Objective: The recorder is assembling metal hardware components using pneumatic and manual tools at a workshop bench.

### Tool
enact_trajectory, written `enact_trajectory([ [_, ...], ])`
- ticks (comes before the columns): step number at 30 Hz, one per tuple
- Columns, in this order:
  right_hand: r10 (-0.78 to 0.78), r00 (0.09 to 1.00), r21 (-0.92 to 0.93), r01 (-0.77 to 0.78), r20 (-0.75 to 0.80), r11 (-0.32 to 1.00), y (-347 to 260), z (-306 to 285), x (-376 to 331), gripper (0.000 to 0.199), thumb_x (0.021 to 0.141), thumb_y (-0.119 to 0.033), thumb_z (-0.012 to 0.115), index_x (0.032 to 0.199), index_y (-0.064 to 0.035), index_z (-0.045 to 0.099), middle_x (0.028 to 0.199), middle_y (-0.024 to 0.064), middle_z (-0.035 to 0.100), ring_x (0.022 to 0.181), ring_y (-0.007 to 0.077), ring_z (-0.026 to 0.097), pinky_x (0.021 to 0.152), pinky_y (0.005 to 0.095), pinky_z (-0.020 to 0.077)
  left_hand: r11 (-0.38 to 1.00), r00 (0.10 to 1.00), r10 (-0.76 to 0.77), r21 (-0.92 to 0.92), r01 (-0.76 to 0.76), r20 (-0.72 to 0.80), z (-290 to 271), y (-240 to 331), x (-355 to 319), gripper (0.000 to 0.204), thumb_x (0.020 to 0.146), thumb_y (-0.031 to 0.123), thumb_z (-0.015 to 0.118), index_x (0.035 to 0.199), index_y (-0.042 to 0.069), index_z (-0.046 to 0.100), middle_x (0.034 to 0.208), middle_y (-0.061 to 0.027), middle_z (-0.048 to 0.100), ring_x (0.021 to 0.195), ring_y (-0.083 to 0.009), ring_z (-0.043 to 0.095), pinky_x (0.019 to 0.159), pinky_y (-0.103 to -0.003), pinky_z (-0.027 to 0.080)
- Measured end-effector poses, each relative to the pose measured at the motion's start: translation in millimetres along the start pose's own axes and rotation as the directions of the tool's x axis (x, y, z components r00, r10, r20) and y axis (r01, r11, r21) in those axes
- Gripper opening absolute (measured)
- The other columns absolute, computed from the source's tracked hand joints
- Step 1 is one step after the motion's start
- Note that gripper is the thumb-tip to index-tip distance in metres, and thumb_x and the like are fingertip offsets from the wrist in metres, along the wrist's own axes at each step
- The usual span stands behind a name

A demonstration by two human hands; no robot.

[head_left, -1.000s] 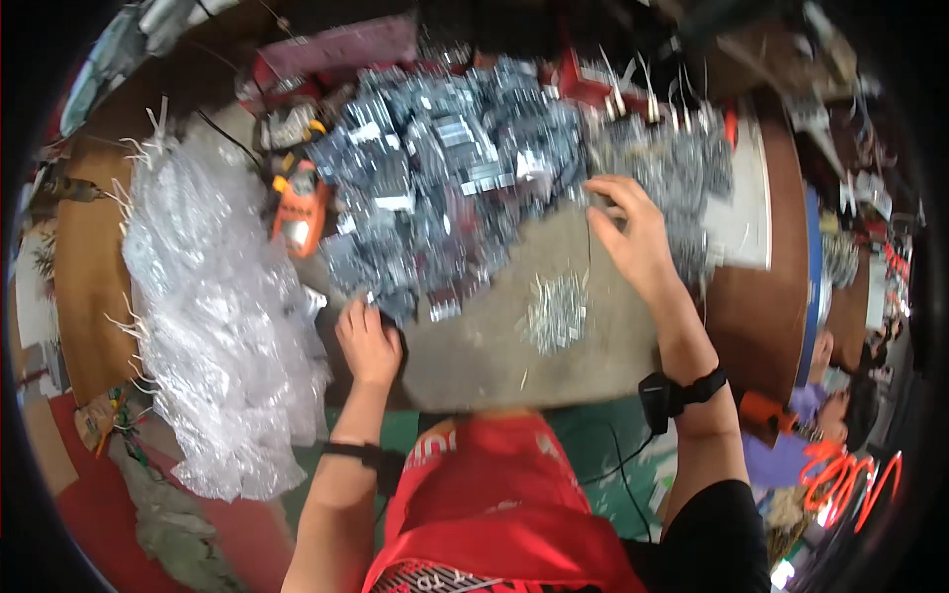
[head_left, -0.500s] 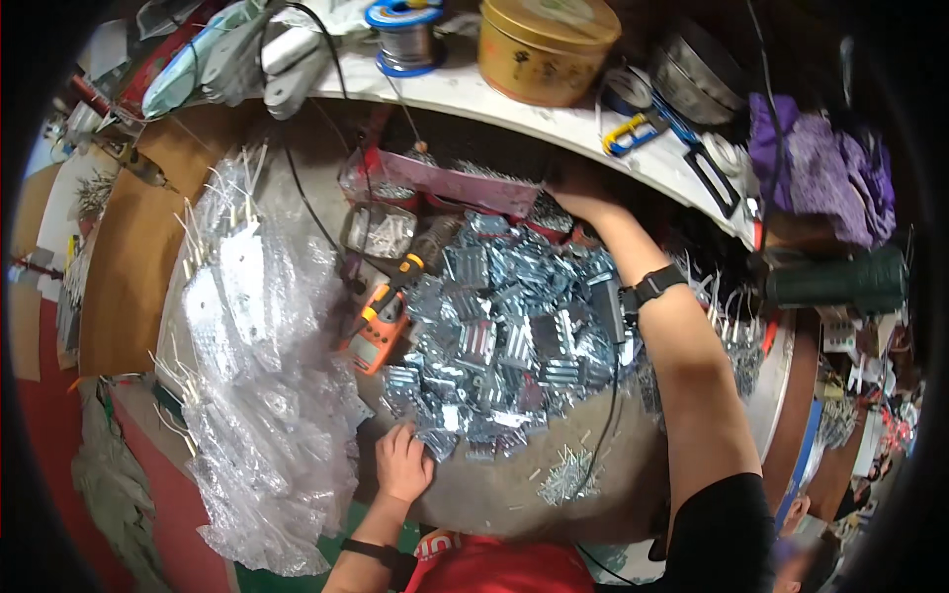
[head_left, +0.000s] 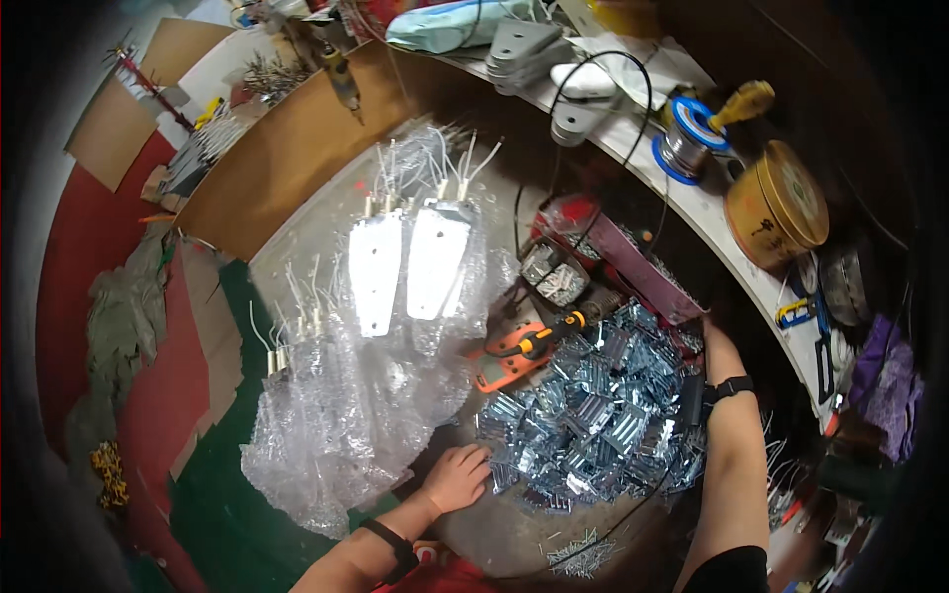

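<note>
A big heap of small shiny metal plates [head_left: 593, 415] covers the middle of the bench. At its near left edge my left hand [head_left: 458, 477] rests palm down on the bench top, fingers loosely stretched and nothing visible in them. My right arm reaches forward past the heap's right side. Only the back part of my right hand [head_left: 719, 341] shows, beside the end of a long pinkish bin [head_left: 647, 272]; its fingers are hidden in shadow. An orange multimeter [head_left: 509, 368] lies at the heap's left, with a black-and-orange hand tool [head_left: 549, 334] across it.
Bubble-wrapped white metal plates with wires [head_left: 376, 395] fill the left. A small tray [head_left: 556, 277] of little parts stands near the bin. Loose pins [head_left: 581, 555] lie up front. The raised shelf holds a solder spool [head_left: 689, 138] and a round yellow tin [head_left: 776, 206]. A black cable crosses the bench.
The view has swung left, so the bench and heap sit further right in the picture. My left hand stays by the heap's edge; my right hand remains at the bin's end.
</note>
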State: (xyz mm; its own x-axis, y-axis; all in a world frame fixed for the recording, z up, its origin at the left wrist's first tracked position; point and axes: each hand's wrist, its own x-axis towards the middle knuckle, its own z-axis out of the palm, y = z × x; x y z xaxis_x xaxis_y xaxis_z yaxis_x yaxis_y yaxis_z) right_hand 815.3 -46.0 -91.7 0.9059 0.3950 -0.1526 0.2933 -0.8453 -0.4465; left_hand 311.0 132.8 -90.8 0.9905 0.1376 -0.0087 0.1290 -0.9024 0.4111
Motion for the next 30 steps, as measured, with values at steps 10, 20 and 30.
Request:
enact_trajectory([
  [10,0.139,0.960,0.961,-0.258,0.242,0.103,6.8,-56.7,3.4,0.015,0.089,-0.021,0.050,0.098,-0.0090,0.051,0.084,0.0098,0.050,0.065,0.0192,0.047,0.046,0.0292,0.0381,0.998,0.997,0.046,-0.040,-0.048,-0.057,-2.0,1.0,10.8,0.027,0.068,0.020,0.064,0.092,0.010,0.057,0.117,-0.0080,0.051,0.113,-0.0271,0.046,0.091,-0.042,0.040],
  [20,-0.085,0.908,0.877,-0.418,0.410,-0.236,-84.6,-100.1,-149.0,0.021,0.095,-0.027,0.049,0.096,-0.0068,0.052,0.080,0.0067,0.054,0.054,0.0092,0.046,0.030,0.0174,0.0291,0.996,0.984,0.086,-0.016,-0.090,-0.156,16.0,-3.9,-2.1,0.033,0.065,0.014,0.066,0.096,0.005,0.057,0.116,-0.0119,0.051,0.112,-0.0301,0.046,0.091,-0.044,0.039],
  [30,-0.382,0.653,0.562,-0.757,0.654,-0.333,-177.9,41.7,-370.4,0.019,0.093,-0.027,0.052,0.098,-0.0082,0.052,0.078,0.0035,0.052,0.053,0.0077,0.043,0.032,0.0167,0.0282,0.940,0.943,-0.080,-0.339,-0.036,-0.322,-15.1,5.6,-39.6,0.034,0.071,0.003,0.062,0.104,0.001,0.054,0.113,-0.0158,0.053,0.105,-0.0353,0.050,0.088,-0.043,0.043],
])
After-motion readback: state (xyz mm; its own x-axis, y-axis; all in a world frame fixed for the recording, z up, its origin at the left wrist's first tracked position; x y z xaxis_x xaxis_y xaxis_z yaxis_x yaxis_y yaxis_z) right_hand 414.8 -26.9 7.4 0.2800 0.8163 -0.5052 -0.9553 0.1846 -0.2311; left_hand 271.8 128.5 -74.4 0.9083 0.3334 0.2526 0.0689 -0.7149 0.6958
